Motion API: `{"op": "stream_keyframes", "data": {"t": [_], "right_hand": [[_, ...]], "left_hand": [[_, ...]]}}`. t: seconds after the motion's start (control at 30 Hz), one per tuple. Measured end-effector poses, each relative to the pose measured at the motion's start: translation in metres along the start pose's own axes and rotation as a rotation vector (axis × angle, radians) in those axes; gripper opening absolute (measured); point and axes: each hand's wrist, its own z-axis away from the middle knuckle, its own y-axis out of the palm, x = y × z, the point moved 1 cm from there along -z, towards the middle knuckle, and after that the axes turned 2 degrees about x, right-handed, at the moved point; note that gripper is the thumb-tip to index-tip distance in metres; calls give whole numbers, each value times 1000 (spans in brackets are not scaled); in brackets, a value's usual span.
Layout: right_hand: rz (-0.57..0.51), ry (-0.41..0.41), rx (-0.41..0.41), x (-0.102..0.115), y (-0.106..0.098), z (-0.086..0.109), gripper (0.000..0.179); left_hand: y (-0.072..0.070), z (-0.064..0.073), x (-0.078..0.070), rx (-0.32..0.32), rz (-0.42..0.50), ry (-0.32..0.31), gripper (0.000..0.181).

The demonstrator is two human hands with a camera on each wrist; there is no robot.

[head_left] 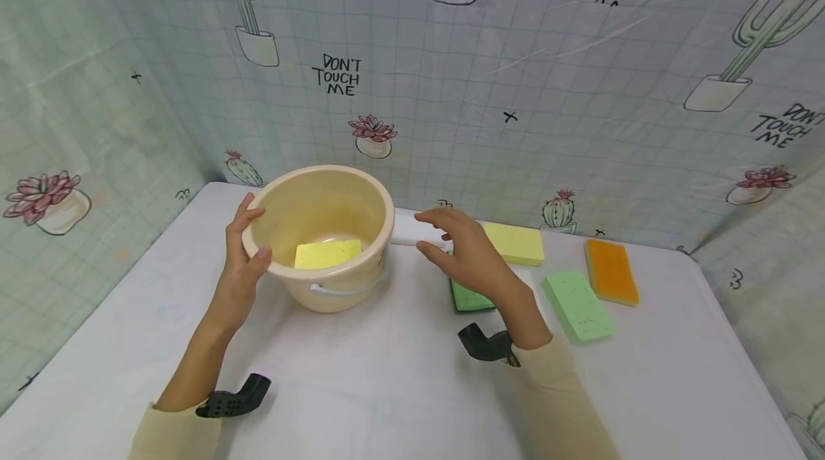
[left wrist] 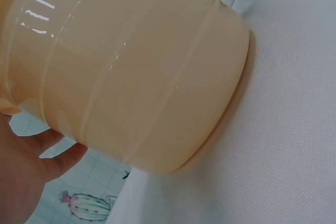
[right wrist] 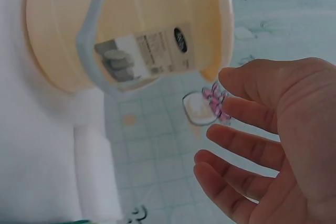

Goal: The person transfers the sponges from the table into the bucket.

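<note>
A cream bucket (head_left: 348, 275) with a pale handle (head_left: 338, 292) stands on the table, and a yellow sponge (head_left: 327, 254) lies inside it. My left hand (head_left: 237, 281) grips the bucket's left rim, thumb by the rim's edge. In the left wrist view, fingertips of that hand touch the outer wall. My right hand (head_left: 467, 248) hovers right of the bucket, apart from it, fingers spread and loosely bent around nothing. In the right wrist view, a printed label (right wrist: 144, 51) shows on the bucket's side. Beneath the right hand lies a green sponge (head_left: 472, 298), partly hidden.
Right of the bucket lie another yellow sponge (head_left: 515, 243), a light green sponge (head_left: 579, 307) and an orange sponge (head_left: 611, 271). A white block (right wrist: 97, 174) lies near the back edge. Patterned cloth (head_left: 438, 87) encloses the white table (head_left: 380, 388) behind and at the sides.
</note>
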Motion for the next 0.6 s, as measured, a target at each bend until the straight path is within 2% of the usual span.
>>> {"op": "stream_keyframes", "data": {"t": [0.2,0.37,0.6], "right_hand": [[16,83,-53,-22,6,18,45],[146,161,-53,-37,9,39,57],[278,347,-85,-43,21,73,70]], "left_hand": [[2,1,0,7,5,5,56],[2,0,-1,10,-9,4,55],[0,0,0,8,-2,2,55]]}}
